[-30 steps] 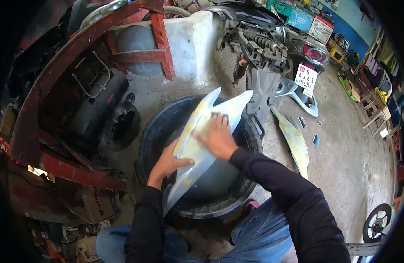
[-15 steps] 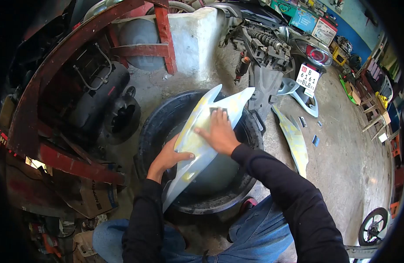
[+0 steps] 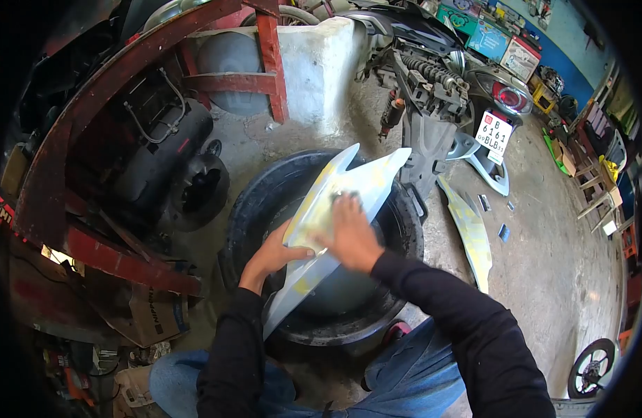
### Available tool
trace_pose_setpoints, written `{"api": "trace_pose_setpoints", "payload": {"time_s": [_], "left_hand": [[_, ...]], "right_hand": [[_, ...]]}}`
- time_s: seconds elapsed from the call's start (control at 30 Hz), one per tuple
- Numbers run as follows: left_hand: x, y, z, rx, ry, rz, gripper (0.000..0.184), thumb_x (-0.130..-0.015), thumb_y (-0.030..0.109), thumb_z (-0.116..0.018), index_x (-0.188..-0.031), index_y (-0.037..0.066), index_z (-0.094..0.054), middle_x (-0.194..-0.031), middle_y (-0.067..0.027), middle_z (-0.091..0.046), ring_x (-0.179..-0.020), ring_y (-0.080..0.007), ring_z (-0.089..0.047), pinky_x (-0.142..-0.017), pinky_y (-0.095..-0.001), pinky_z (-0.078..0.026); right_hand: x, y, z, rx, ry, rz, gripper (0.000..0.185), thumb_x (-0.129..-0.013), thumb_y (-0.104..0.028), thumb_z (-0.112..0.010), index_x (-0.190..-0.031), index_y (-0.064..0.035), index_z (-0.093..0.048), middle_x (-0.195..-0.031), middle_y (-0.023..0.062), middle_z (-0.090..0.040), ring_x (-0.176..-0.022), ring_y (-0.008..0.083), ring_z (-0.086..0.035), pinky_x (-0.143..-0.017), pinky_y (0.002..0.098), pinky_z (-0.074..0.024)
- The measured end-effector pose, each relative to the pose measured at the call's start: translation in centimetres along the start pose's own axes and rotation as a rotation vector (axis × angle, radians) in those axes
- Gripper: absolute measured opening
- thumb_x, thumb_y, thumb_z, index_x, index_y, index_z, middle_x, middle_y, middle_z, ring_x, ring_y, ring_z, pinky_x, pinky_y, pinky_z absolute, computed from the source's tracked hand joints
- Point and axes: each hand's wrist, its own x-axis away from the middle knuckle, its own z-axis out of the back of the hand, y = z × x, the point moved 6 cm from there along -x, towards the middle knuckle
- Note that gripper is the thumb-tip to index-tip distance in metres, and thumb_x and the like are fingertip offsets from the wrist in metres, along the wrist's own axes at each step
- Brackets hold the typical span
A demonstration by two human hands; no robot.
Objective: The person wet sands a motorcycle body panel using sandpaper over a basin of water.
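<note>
A white motorcycle body panel [image 3: 309,274] with yellowish patches is held tilted over a black tub [image 3: 246,209] of cloudy water. My left hand [image 3: 273,255] grips the panel's left edge, thumb on top and fingers out of sight beneath. On the panel's upper face lies my right hand [image 3: 354,237], blurred by motion, pressing a small dark piece of sandpaper [image 3: 337,198] under its fingertips. The sandpaper is mostly covered by the fingers.
A second patchy panel [image 3: 468,230] lies on the floor to the right, near small blue pieces [image 3: 503,233]. Beyond the tub stands a partly stripped motorcycle [image 3: 432,90]. A red frame [image 3: 234,82] and a black air tank [image 3: 157,157] are at left.
My right hand has slid down the panel toward me with the sandpaper. My left hand keeps its hold on the edge. The whole view has shifted slightly.
</note>
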Motion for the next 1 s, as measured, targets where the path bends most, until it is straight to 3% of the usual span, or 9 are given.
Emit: {"api": "trace_pose_setpoints", "payload": {"time_s": [0.2,0.4,0.53,0.67,0.7,0.73,0.8,0.9,1.0], "left_hand": [[0.1,0.5,0.2,-0.188,0.065,-0.027,0.085,-0.073,0.007,-0.085,-0.148,-0.001,-0.045,-0.131,-0.0103,-0.063,-0.118,-0.0179,-0.058,-0.104,-0.0330,-0.044],[0.5,1.0,-0.3,-0.082,0.032,-0.004,0.083,-0.073,0.007,-0.084,-0.146,-0.001,-0.047,-0.132,-0.0106,-0.063,-0.118,-0.0178,-0.058,-0.104,-0.0329,-0.044],[0.2,0.4,0.1,-0.148,0.049,-0.005,0.082,-0.074,0.008,-0.084,-0.146,-0.001,-0.047,-0.131,-0.0107,-0.063,-0.118,-0.0179,-0.058,-0.104,-0.0333,-0.044],[0.5,-0.4,0.1,-0.029,0.016,0.046,0.082,-0.074,0.009,-0.084,-0.146,-0.001,-0.047,-0.130,-0.0107,-0.063,-0.118,-0.0180,-0.058,-0.105,-0.0335,-0.043],[0.2,-0.3,0.3,-0.043,0.018,0.025,0.082,-0.074,0.009,-0.084,-0.146,-0.001,-0.047,-0.130,-0.0106,-0.064,-0.118,-0.0180,-0.058,-0.105,-0.0334,-0.043],[0.2,-0.2,0.3,-0.042,0.019,0.025,0.082,-0.074,0.009,-0.084,-0.146,-0.001,-0.047,-0.130,-0.0106,-0.064,-0.118,-0.0180,-0.058,-0.105,-0.0334,-0.043],[0.1,-0.1,0.1,-0.004,0.012,0.026,0.082,-0.074,0.009,-0.084,-0.146,-0.001,-0.047,-0.131,-0.0106,-0.063,-0.118,-0.0183,-0.058,-0.105,-0.0335,-0.043],[0.5,0.6,0.0,-0.042,0.025,0.074,0.083,-0.074,0.010,-0.085,-0.146,-0.002,-0.047,-0.131,-0.0108,-0.062,-0.119,-0.0185,-0.058,-0.106,-0.0336,-0.042],[0.3,0.1,0.2,-0.024,0.019,0.036,0.083,-0.074,0.011,-0.085,-0.146,-0.002,-0.047,-0.131,-0.0111,-0.062,-0.119,-0.0184,-0.057,-0.106,-0.0334,-0.042]], "right_hand": [[0.4,0.0,0.2,0.082,0.015,-0.009,0.111,-0.093,-0.074,-0.046,-0.148,0.0200,-0.027,-0.155,0.0422,-0.024,-0.147,0.0569,-0.020,-0.120,0.0579,-0.0190],[-1.5,2.1,-3.2,0.209,0.026,0.060,0.110,-0.093,-0.074,-0.044,-0.148,0.0201,-0.026,-0.156,0.0428,-0.019,-0.148,0.0569,-0.017,-0.120,0.0582,-0.0189],[1.6,-2.0,-0.1,-0.010,-0.062,0.176,0.108,-0.093,-0.073,-0.045,-0.149,0.0187,-0.027,-0.158,0.0409,-0.019,-0.148,0.0551,-0.017,-0.120,0.0577,-0.0195],[-0.9,1.6,1.8,-0.021,-0.058,0.145,0.105,-0.094,-0.069,-0.048,-0.149,0.0174,-0.027,-0.158,0.0395,-0.021,-0.149,0.0544,-0.017,-0.122,0.0552,-0.0171],[0.1,0.5,0.3,0.176,-0.026,0.402,0.105,-0.094,-0.070,-0.048,-0.149,0.0171,-0.028,-0.157,0.0391,-0.024,-0.149,0.0542,-0.019,-0.123,0.0538,-0.0174],[2.1,-1.7,1.4,0.085,-0.112,0.499,0.106,-0.093,-0.070,-0.050,-0.149,0.0173,-0.028,-0.157,0.0379,-0.026,-0.149,0.0520,-0.021,-0.123,0.0526,-0.0169],[2.0,-0.9,1.3,-0.036,-0.121,0.525,0.107,-0.092,-0.071,-0.049,-0.148,0.0176,-0.029,-0.157,0.0367,-0.027,-0.149,0.0494,-0.023,-0.123,0.0522,-0.0165],[-1.2,2.9,2.4,-0.006,0.000,0.285,0.107,-0.093,-0.073,-0.046,-0.149,0.0162,-0.030,-0.157,0.0360,-0.028,-0.150,0.0479,-0.023,-0.123,0.0508,-0.0177],[2.7,-2.4,1.1,0.074,-0.104,0.513,0.105,-0.092,-0.070,-0.050,-0.148,0.0160,-0.031,-0.157,0.0356,-0.027,-0.149,0.0480,-0.024,-0.124,0.0490,-0.0181]]}}
